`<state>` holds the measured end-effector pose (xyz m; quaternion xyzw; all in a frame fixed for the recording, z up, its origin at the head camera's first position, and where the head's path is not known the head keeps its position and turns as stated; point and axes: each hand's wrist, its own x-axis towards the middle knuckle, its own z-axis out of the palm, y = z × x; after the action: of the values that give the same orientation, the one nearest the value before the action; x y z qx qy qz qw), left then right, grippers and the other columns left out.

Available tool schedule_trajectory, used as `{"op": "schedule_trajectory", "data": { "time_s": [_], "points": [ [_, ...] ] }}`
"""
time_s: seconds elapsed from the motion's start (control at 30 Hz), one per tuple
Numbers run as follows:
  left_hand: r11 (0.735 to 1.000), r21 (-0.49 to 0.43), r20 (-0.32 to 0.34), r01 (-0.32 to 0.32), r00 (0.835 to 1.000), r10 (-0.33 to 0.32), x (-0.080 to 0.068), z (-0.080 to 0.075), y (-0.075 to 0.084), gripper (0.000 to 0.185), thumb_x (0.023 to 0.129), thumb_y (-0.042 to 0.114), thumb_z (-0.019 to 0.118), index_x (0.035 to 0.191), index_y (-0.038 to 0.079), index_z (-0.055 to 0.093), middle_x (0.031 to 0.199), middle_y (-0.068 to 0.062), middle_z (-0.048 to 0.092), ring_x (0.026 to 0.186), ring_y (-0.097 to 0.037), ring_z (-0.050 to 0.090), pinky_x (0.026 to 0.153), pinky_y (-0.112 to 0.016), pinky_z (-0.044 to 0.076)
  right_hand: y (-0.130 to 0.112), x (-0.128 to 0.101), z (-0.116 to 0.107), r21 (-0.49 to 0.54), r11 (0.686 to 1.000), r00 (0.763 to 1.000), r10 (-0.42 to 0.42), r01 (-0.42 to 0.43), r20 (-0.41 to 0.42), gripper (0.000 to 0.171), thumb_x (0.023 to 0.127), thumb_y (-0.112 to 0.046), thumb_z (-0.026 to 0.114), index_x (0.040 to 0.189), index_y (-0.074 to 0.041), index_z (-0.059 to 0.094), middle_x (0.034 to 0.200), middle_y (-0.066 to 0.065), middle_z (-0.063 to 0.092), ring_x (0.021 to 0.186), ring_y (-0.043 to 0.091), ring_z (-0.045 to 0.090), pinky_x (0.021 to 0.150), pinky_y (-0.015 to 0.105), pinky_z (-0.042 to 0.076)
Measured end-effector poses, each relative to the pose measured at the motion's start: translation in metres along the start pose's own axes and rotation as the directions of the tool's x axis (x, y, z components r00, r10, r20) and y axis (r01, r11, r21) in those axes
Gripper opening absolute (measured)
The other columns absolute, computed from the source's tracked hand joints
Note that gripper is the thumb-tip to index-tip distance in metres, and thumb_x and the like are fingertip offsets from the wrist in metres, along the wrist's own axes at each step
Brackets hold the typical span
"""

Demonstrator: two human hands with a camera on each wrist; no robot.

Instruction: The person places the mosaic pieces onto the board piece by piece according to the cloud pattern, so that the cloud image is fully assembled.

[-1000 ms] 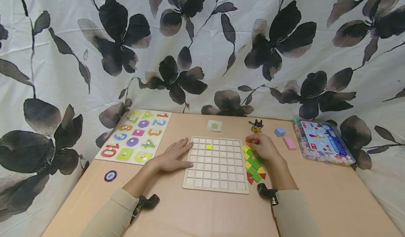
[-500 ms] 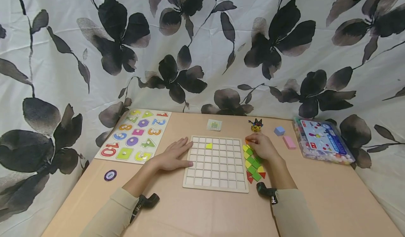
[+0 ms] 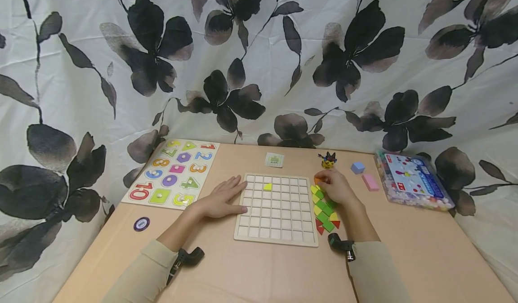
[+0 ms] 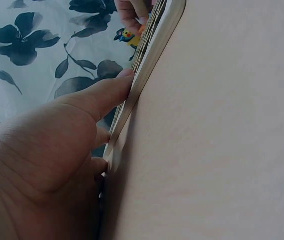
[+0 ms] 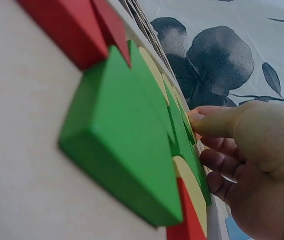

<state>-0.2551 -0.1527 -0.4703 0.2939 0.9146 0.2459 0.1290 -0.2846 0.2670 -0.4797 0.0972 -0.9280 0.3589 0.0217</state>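
Tabletop: left hand against board edge

The head view is bright and evenly lit, with soft, diffuse light that seems to come from above and in front. Shadows are faint: a thin dark edge lies under the left hand and the grid board on the tan surface. There is no glare. The wide lens bows the curtain and stretches things toward the corners, while the centre stays sharp.

Both wrist views are much poorer. In the left wrist view the hand is close and soft, with a deep shadow along the board's edge. In the right wrist view the green block fills the frame, slightly blurred, and the background cloth is out of focus.
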Motion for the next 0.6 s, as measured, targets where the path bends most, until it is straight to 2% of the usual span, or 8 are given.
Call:
{"op": "schedule_trajectory", "data": {
  "time_s": [0.13,0.23,0.43,0.5,0.6],
  "points": [
    [1.000,-0.001,-0.005,-0.001,1.000,0.001,0.000,0.001,-0.001,0.093,0.096,0.062,0.062,0.167,0.014,0.026,0.175,-0.017,0.007,0.163,-0.035,0.002,0.132,-0.055,0.003,0.000,-0.001,-0.001,0.029,0.999,0.999,0.030,-0.029,-0.042,0.017,0.100,-0.004,0.066,0.116,-0.005,0.072,0.105,0.014,0.067,0.090,0.027,0.056,0.072,0.030,0.049],
    [1.000,-0.001,-0.008,-0.002,1.000,0.002,0.000,0.002,-0.003,0.093,0.096,0.063,0.062,0.166,0.014,0.026,0.175,-0.017,0.008,0.163,-0.036,0.003,0.132,-0.057,0.004,-0.001,-0.001,-0.002,0.049,0.998,0.997,0.035,-0.032,-0.068,0.013,0.101,-0.007,0.067,0.112,-0.005,0.073,0.101,0.012,0.069,0.090,0.026,0.057,0.075,0.030,0.050],
    [1.000,-0.001,-0.006,-0.003,1.000,0.003,0.000,0.001,-0.002,0.093,0.096,0.064,0.062,0.167,0.015,0.026,0.176,-0.015,0.007,0.163,-0.035,0.002,0.132,-0.055,0.003,-0.007,-0.002,-0.006,0.163,0.986,0.994,0.044,-0.027,-0.103,0.022,0.103,-0.008,0.064,0.121,-0.001,0.074,0.109,0.016,0.072,0.094,0.026,0.062,0.077,0.026,0.053],
    [1.000,0.000,-0.007,-0.003,1.000,0.003,0.000,0.001,-0.002,0.093,0.096,0.064,0.062,0.167,0.014,0.026,0.176,-0.015,0.007,0.163,-0.035,0.002,0.132,-0.055,0.004,-0.011,-0.003,-0.007,0.231,0.971,0.991,0.079,-0.054,-0.104,0.026,0.103,-0.009,0.064,0.126,-0.001,0.073,0.115,0.017,0.071,0.098,0.026,0.062,0.077,0.023,0.054],
    [1.000,0.003,-0.005,-0.003,1.000,0.003,0.000,0.001,-0.002,0.093,0.096,0.064,0.062,0.167,0.014,0.026,0.176,-0.016,0.007,0.163,-0.035,0.002,0.132,-0.056,0.004,-0.020,-0.004,-0.008,0.346,0.932,0.985,0.146,-0.106,-0.090,0.029,0.104,-0.011,0.064,0.131,-0.003,0.071,0.122,0.017,0.068,0.105,0.026,0.060,0.075,0.018,0.054]
  ]
}}
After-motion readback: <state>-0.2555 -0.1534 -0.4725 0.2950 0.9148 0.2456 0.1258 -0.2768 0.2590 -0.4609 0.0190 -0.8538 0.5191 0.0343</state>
